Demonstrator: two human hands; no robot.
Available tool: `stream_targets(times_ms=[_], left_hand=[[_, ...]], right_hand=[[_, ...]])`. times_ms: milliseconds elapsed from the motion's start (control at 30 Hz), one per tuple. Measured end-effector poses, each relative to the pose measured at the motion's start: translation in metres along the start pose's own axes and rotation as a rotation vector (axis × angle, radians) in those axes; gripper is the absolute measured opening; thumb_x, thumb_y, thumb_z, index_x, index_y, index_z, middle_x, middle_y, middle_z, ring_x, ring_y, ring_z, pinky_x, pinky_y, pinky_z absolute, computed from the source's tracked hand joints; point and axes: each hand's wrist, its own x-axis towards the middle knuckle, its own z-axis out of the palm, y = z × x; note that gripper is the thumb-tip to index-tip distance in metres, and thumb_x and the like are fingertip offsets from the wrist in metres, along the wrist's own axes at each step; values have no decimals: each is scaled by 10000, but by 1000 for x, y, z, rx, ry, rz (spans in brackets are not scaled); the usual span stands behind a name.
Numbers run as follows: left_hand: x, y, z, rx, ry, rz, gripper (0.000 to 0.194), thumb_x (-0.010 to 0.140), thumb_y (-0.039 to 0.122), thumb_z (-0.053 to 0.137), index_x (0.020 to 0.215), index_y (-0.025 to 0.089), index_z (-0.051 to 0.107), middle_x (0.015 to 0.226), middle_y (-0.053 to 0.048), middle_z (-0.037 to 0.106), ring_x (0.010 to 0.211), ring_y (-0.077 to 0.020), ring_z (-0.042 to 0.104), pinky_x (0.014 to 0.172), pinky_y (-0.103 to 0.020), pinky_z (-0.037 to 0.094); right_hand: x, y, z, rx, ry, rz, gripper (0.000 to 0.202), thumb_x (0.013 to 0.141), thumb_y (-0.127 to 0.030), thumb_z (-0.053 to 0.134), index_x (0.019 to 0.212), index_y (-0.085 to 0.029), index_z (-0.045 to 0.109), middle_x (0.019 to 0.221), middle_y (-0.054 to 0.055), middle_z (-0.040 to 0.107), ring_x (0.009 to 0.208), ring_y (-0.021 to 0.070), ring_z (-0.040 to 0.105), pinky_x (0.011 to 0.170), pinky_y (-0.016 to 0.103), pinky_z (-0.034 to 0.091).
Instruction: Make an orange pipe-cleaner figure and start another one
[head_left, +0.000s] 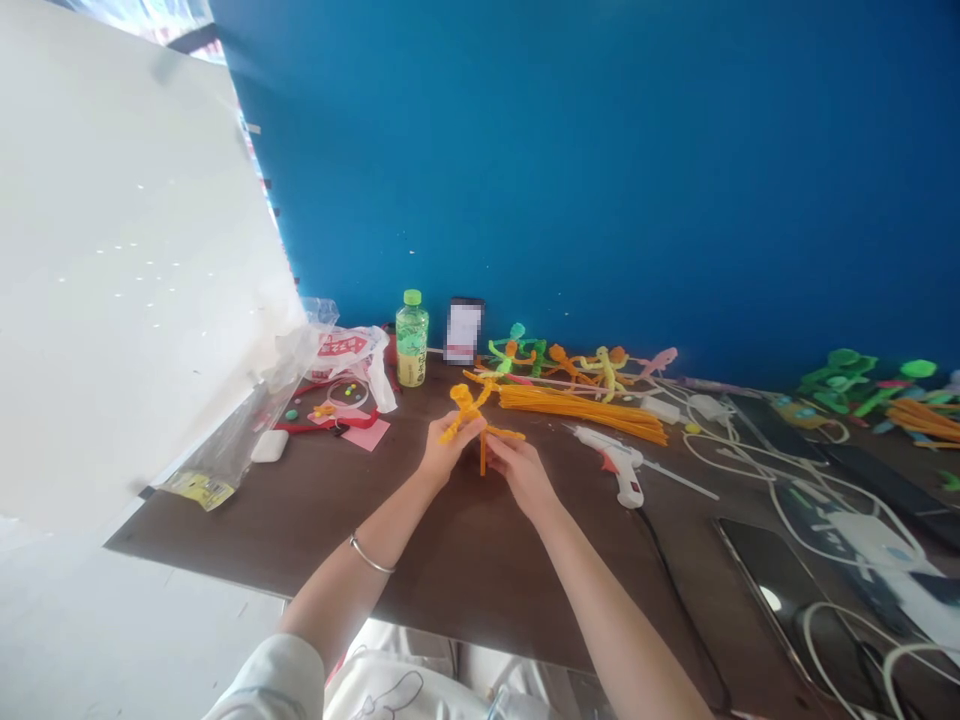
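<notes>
An orange pipe-cleaner figure (465,404) is held over the dark table, with a round head and arms and legs spread out. My left hand (447,450), with a silver bangle on its wrist, is closed around the figure's body. From the right, my right hand (519,468) has its fingers closed at the figure's lower part, where one strand hangs straight down and another sticks out sideways. The fingertips of both hands are partly hidden. Just behind the hands lies a bundle of orange pipe cleaners (585,412).
A white glue gun (626,470) lies to the right, its black cord running toward me. Finished figures (606,372) line the blue wall beside a green-capped bottle (412,345) and a propped phone (463,332). Another phone (780,580) and white cables (780,490) crowd the right side.
</notes>
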Motion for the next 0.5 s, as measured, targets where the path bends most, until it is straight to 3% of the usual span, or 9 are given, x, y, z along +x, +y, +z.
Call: stream_targets(times_ms=[133, 233, 367, 500], left_hand=[[3, -2, -4, -267, -53, -193, 247, 636, 345, 686, 658, 127, 572, 586, 25, 494, 544, -56, 449, 550, -206, 374], [3, -1, -3, -368, -150, -293, 268, 635, 361, 686, 694, 131, 561, 568, 26, 502, 509, -60, 467, 512, -204, 384], [3, -1, -5, -398, -238, -388, 294, 672, 407, 645, 654, 137, 528, 500, 33, 479, 430, -61, 449, 445, -205, 372], [4, -2, -7, -414, -250, -394, 312, 674, 405, 645, 602, 136, 505, 524, 21, 498, 472, -72, 491, 484, -212, 400]], right_hand=[[2, -1, -3, 418, -208, 230, 176, 732, -337, 578, 777, -178, 640, 729, 31, 623, 648, 126, 554, 645, 272, 446], [-2, -5, -2, 590, -355, 327, 240, 805, -339, 461, 835, -165, 624, 746, 49, 614, 666, 137, 552, 663, 290, 456], [-6, -9, 2, 645, -458, 375, 236, 842, -278, 405, 866, -159, 607, 749, 44, 582, 660, 127, 529, 639, 277, 445], [-7, -5, 5, 580, -492, 292, 164, 830, -274, 464, 805, -178, 595, 623, -7, 472, 538, 89, 428, 548, 237, 401]])
